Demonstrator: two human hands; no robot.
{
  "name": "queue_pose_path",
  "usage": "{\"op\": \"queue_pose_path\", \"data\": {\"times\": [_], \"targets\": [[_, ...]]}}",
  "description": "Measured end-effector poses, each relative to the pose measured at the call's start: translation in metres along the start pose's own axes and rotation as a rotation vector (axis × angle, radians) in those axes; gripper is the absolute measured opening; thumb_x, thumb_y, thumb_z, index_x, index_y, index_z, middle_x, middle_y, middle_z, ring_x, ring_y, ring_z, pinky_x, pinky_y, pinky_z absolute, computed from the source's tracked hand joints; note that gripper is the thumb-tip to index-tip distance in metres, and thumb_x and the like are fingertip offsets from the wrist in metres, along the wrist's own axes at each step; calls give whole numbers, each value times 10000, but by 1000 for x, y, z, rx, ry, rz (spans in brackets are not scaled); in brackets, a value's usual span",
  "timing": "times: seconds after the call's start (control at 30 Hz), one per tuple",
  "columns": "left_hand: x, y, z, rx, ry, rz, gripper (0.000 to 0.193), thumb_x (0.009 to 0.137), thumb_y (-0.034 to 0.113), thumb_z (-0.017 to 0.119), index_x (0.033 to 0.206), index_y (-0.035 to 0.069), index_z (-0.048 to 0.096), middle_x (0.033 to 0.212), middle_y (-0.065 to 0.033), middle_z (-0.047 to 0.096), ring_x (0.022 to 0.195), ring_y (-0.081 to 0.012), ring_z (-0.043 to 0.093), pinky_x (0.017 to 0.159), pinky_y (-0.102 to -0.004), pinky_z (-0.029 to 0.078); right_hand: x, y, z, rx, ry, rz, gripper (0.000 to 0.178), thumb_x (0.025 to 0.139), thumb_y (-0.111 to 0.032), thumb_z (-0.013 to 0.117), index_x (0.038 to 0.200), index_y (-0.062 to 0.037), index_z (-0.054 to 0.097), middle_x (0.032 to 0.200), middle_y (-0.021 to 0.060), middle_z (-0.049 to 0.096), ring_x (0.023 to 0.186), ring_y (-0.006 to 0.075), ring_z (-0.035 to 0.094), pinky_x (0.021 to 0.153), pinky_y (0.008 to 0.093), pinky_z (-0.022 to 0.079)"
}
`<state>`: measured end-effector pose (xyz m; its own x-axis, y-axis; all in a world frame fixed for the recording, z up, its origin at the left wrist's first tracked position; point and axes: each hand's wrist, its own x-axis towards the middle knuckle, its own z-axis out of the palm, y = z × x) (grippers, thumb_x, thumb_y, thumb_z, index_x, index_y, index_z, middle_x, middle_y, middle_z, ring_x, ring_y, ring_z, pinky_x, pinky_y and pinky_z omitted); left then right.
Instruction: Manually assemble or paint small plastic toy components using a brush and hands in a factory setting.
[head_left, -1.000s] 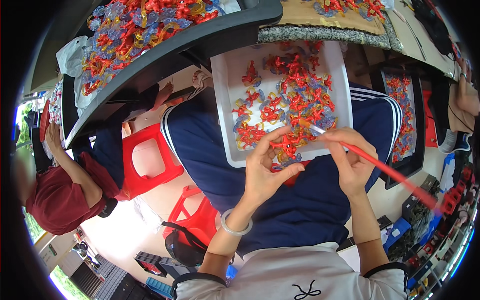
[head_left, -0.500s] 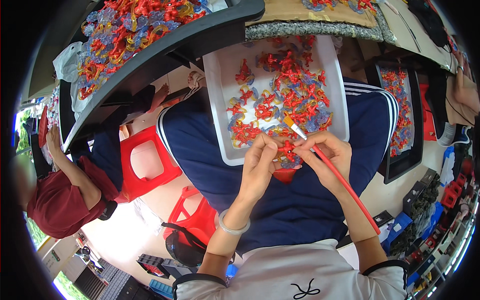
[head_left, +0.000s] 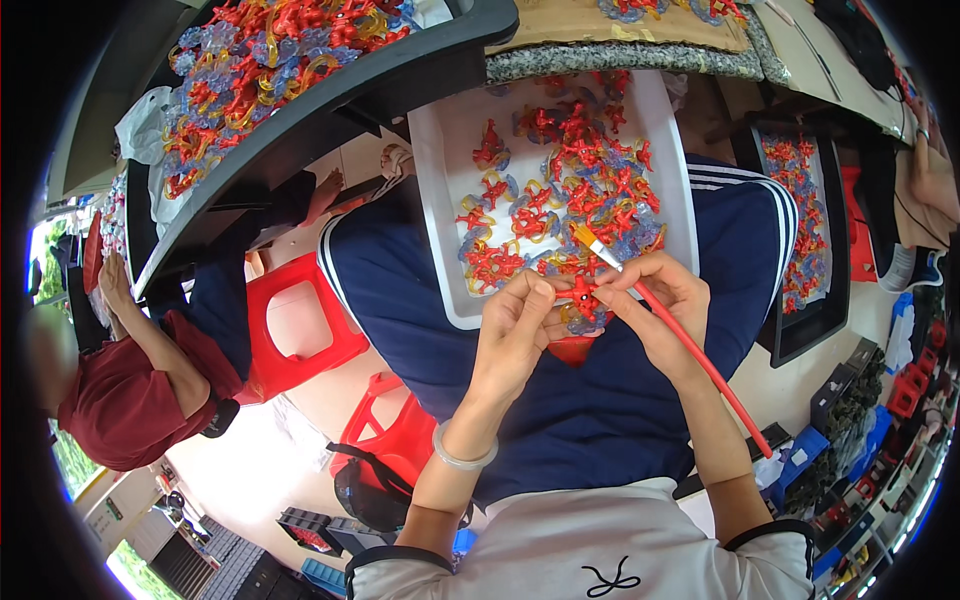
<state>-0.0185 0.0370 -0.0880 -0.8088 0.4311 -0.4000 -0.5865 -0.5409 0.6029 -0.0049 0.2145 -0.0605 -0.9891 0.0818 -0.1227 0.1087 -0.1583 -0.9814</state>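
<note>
Between my two hands is a small red figurine [head_left: 580,295] with a clear blue base, held just past the near edge of a white tray [head_left: 448,270]. My left hand [head_left: 515,325] pinches its left side with thumb and fingertips. On the other side, the thumb and fingers of my right hand [head_left: 660,305] grip the figurine too. That hand also carries a red-handled paintbrush [head_left: 700,362], its yellow bristles pointing up and left over the tray. Many similar figurines [head_left: 590,185] in red, blue and amber plastic lie heaped in the tray.
The tray rests on my lap. A black bin [head_left: 345,85] piled with figurines is at upper left, and another black tray [head_left: 830,320] stands right. Cardboard [head_left: 560,25] lies on the bench ahead. A co-worker [head_left: 140,390] sits left, near red stools [head_left: 305,320].
The figurine has turned slightly between my fingers and shows more of its length. The brush has shifted a little right and down with my right hand.
</note>
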Motion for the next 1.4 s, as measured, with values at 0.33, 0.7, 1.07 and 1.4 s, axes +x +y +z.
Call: {"op": "queue_pose_path", "data": {"times": [0.33, 0.7, 1.07, 1.4], "targets": [[-30, 7, 8, 301, 189, 133, 181, 1012, 228, 528, 951, 58, 531, 948, -34, 628, 650, -33, 410, 577, -198, 360, -11, -8, 5, 29, -40, 24, 114, 833, 85, 666, 909, 30, 600, 979, 157, 686, 944, 174, 663, 846, 295, 531], [-24, 48, 25, 387, 28, 143, 360, 1010, 209, 509, 1321, 28, 497, 859, 47, 502, 723, -33, 470, 743, -190, 465, -90, -33, -178, -111, 736, -243, 263, 1010, -219, 513, 1084, 14, 609, 824, 55, 611, 731, 102, 549, 692, 262, 471], [57, 34, 55, 760, -316, 331, 473, 894, 188, 671, 1306, 17, 512, 1197, -150, 565, 991, -257, 569, 869, -374, 479, -419, 83, -208, -717, 2009, 166, 243, 899, -242, 574, 923, -38, 703, 835, 104, 707, 786, 210, 667, 680, 384, 519], [118, 62, 87, 828, -526, 392, 350, 917, 225, 644, 1199, 31, 571, 1099, -128, 600, 970, -247, 585, 805, -405, 517, -711, 80, 78, -594, 2787, 1095, 291, 877, -264, 553, 987, -47, 711, 970, 146, 704, 913, 276, 675, 778, 421, 525]]}}
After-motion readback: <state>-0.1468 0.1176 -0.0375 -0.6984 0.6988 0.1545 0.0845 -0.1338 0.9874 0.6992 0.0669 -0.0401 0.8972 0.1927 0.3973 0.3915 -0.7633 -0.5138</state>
